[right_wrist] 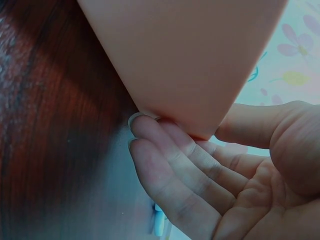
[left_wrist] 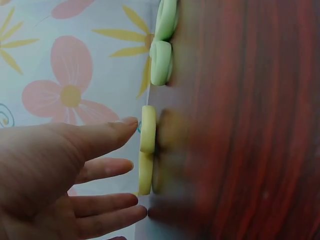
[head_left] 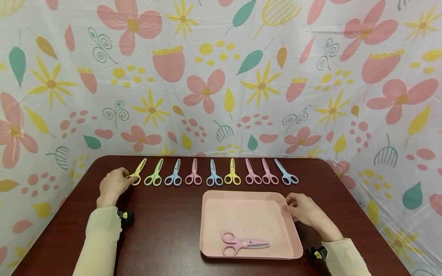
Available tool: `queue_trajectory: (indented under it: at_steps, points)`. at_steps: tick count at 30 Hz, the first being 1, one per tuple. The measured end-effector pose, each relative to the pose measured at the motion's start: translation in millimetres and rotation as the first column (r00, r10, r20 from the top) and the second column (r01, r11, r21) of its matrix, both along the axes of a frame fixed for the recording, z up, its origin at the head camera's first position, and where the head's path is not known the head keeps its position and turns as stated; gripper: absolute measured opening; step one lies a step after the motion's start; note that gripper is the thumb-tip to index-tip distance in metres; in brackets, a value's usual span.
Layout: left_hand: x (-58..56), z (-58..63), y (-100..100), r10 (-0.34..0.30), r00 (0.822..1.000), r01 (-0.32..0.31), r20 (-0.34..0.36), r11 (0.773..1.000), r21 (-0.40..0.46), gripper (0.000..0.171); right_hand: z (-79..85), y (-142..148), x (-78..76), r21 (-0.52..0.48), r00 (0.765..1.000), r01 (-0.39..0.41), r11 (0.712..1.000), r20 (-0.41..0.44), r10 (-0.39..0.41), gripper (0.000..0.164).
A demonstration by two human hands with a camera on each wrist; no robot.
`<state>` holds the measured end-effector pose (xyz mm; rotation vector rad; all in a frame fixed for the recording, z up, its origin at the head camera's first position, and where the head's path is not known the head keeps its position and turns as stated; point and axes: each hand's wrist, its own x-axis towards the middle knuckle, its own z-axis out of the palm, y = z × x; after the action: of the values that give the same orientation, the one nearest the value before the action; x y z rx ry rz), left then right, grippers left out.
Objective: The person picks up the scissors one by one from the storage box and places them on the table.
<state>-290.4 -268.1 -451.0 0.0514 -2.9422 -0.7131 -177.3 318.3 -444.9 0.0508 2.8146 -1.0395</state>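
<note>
My left hand (head_left: 115,185) is at the handles of the yellow scissors (head_left: 139,168) at the left end of a row. In the left wrist view its thumb and fingers are spread beside the yellow scissors' handles (left_wrist: 146,150), thumb tip very close; contact is hard to tell. My right hand (head_left: 305,210) grips the right rim of a pink tray (head_left: 204,226), thumb over the edge. In the right wrist view the fingers (right_wrist: 175,170) curl against the tray's outer wall (right_wrist: 185,65). Pink-purple scissors (head_left: 243,243) lie in the tray's front part.
Right of the yellow scissors, green scissors (head_left: 154,174) and several blue, pink and yellow pairs lie along the back of the dark brown table (head_left: 162,222), handles toward me. A flower-patterned curtain (head_left: 207,76) hangs behind the table. Each wrist wears a black strapped device (head_left: 126,218).
</note>
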Motion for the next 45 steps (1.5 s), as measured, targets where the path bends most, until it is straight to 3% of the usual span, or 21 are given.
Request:
queue_trajectory:
  at_steps: [8, 12, 23, 32, 41, 45]
  points:
    - [-1.5, 4.8, 6, -0.021, 1.000, 0.021, -0.008, 0.999, -0.024, 0.053, 0.5, 0, 0.2, 0.000, 1.000, -0.005, 1.000, -0.006, 0.005, 0.009]
    - [1.2, 10.8, 15, -0.060, 0.998, 0.059, -0.033, 0.997, -0.041, 0.052, 0.3, 0, 0.0, 0.008, 1.000, -0.012, 1.000, -0.010, 0.012, 0.009]
    - [11.6, 28.0, 60, -0.198, 0.978, 0.194, -0.070, 0.980, -0.052, 0.044, -1.0, 1, -0.3, 0.013, 1.000, -0.016, 1.000, -0.009, 0.016, 0.010]
    - [21.6, 27.1, 111, -0.327, 0.933, 0.280, -0.149, 0.922, -0.268, 0.038, -1.8, 3, -0.9, 0.027, 1.000, -0.024, 0.999, 0.002, 0.024, 0.011]
    - [47.4, 24.6, 161, -0.447, 0.884, 0.385, -0.135, 0.862, -0.330, 0.041, -2.6, 1, -0.5, 0.020, 1.000, -0.007, 1.000, 0.008, 0.007, 0.009]
    - [56.4, 22.3, 178, -0.505, 0.851, 0.432, -0.143, 0.828, -0.357, 0.038, -1.9, 1, -1.0, 0.022, 1.000, -0.013, 1.000, 0.001, 0.013, 0.009]
